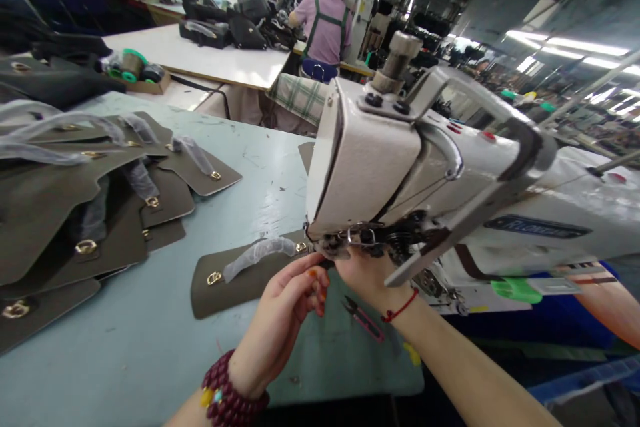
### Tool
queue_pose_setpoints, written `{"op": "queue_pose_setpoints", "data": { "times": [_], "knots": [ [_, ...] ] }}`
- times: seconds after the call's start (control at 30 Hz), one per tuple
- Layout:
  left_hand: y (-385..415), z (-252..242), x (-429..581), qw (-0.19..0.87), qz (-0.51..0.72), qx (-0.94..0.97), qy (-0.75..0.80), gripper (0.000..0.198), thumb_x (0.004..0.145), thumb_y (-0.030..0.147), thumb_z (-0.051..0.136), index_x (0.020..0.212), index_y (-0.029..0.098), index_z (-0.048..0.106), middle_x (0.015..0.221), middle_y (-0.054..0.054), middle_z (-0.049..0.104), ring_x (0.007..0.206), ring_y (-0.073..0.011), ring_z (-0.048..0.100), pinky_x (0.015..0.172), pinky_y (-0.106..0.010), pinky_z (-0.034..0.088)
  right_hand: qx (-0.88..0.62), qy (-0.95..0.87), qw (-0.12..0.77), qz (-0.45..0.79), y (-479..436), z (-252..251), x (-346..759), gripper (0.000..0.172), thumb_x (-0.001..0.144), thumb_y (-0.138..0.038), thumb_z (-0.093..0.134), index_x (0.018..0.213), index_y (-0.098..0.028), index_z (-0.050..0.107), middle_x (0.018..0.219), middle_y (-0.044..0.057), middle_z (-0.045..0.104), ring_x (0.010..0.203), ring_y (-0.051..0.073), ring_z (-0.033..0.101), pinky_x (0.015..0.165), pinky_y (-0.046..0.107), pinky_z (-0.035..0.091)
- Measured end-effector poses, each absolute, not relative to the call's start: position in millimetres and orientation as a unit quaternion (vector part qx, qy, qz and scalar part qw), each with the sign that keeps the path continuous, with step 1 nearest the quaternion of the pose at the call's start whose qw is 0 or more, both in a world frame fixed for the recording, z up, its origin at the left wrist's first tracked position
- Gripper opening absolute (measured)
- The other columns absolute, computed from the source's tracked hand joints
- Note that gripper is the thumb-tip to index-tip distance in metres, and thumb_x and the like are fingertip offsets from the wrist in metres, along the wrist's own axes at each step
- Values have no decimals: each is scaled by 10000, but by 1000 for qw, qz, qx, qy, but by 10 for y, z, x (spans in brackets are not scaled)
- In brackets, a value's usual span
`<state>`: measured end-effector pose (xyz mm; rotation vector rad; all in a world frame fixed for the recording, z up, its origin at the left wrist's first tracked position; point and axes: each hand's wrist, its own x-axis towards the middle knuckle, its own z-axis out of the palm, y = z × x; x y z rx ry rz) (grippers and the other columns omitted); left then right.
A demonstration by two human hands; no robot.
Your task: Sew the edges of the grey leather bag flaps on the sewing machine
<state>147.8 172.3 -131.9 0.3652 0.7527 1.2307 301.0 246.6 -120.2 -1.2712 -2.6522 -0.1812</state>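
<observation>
An olive-grey bag panel (pixel 235 290) lies flat, its right end under the head of a white sewing machine (pixel 365 153). Across it runs a plastic-wrapped handle (pixel 260 255) with gold buckles. My left hand (pixel 295 293) is at the panel's right edge, fingers curled, thumb and forefinger closed on it near the needle area. Beside the machine's lower parts is my right hand (pixel 367 273); its fingers are hidden behind the thread guides. Pink-handled thread snips (pixel 364 320) lie on the table below my hands.
Several similar panels with wrapped handles (pixel 190 153) are heaped on the pale blue table (pixel 150 340) at left. Thread spools (pixel 133 65) stand in a box at the far left. Behind, a person (pixel 327 23) sits by a white table (pixel 230 63) with black bags.
</observation>
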Motion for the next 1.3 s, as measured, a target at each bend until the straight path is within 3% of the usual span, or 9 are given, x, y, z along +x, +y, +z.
{"op": "queue_pose_setpoints", "data": {
  "times": [0.17,0.27,0.4,0.57,0.73,1.0,1.2,1.3],
  "knots": [
    [1716,-1346,1483,742,566,156,323,317,832,213,640,1130,107,626,810,-34,609,622,-97,524,539,-209,459,-462,-874,139,-51,2499,-1289,3176,258,919,-117,507,885,-206,747,912,79,744,952,231,677,844,313,516],
    [1709,-1357,1483,745,567,148,317,304,840,203,628,1128,105,625,800,-31,606,620,-99,528,535,-210,456,-413,-897,129,-88,2446,-1290,3254,243,920,-130,546,946,-230,766,854,61,740,869,199,685,798,270,496],
    [1696,-1348,1476,750,567,130,315,350,830,201,637,1165,100,617,791,-34,610,617,-103,532,529,-212,454,-332,-927,96,-143,2426,-1263,3282,293,926,-147,553,1133,-260,728,906,81,738,848,205,680,780,289,498],
    [1662,-1327,1482,758,565,107,308,372,816,226,657,1169,110,638,788,-37,611,618,-106,532,528,-218,448,-303,-940,74,-136,2512,-1263,3280,332,924,-123,535,1194,-241,686,1115,98,711,977,229,672,881,326,502],
    [1542,-1400,1480,765,550,92,322,364,781,274,702,1115,134,666,755,-24,605,614,-114,533,521,-223,443,-371,-919,76,-109,2560,-1293,3310,310,932,-115,490,1085,-250,723,1017,78,735,922,241,685,879,348,514],
    [1224,-1696,1410,775,512,56,366,347,755,349,740,1038,155,692,732,-17,612,585,-99,507,517,-215,429,-343,-919,35,-190,2509,-1300,3321,362,907,-112,493,1148,-267,714,958,109,729,893,267,678,744,330,542],
    [1113,-1808,1420,775,498,47,386,333,735,359,759,994,156,707,714,-17,617,574,-99,509,517,-217,424,-358,-910,126,-167,2549,-1395,3339,250,945,-243,527,963,-249,777,741,95,704,731,235,660,726,335,549],
    [1101,-1821,1420,775,499,54,384,344,736,375,767,992,153,713,716,-20,627,576,-101,516,514,-218,435,-382,-893,181,-156,2495,-1413,3394,253,953,-241,518,932,-256,771,771,77,722,778,225,679,768,331,547]
  ]
}}
